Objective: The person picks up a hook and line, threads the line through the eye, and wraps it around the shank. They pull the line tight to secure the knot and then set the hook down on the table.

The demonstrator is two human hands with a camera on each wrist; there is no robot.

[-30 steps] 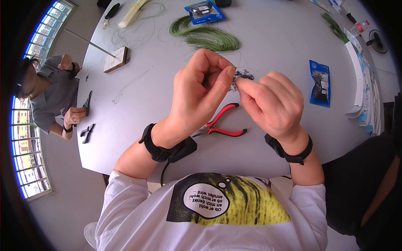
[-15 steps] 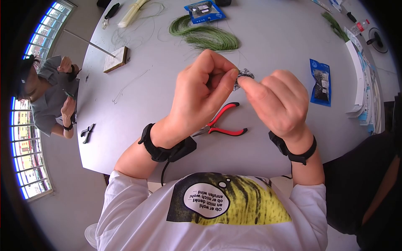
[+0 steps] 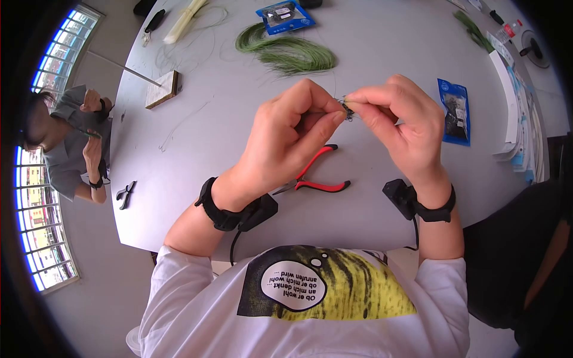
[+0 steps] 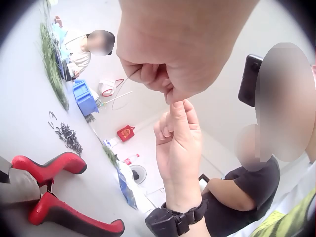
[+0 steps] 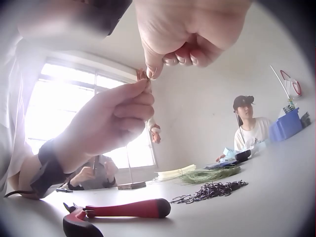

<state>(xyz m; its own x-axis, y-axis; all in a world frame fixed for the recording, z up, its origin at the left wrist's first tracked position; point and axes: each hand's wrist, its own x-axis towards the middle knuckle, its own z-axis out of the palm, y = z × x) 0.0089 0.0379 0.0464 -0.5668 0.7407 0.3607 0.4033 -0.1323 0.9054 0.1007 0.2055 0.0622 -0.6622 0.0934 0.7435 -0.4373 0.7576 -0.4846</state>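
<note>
In the head view my left hand (image 3: 283, 140) and right hand (image 3: 409, 122) meet at the fingertips over a pile of small dark hooks (image 3: 348, 113), partly hidden by them. The left wrist view has my left hand (image 4: 177, 49) with fingers curled, a thin line trailing from them, and my right hand's (image 4: 180, 140) thumb and forefinger pinched against it. A tiny dark bit shows where they meet in the right wrist view; its shape is unclear. Below lie the hook pile (image 5: 212, 191) and open red-handled pliers (image 5: 128, 210), the latter apart from both hands.
Green strands (image 3: 289, 52) and a blue packet (image 3: 285, 17) lie at the table's far side, another blue packet (image 3: 455, 112) at the right. A wooden block (image 3: 162, 89) with a rod stands left. One person (image 3: 74, 140) sits at the left; others are around.
My right hand has turned and risen slightly, its thumb and forefinger now extended to the left fingertips. The left hand has shifted slightly right. The view has tilted a little.
</note>
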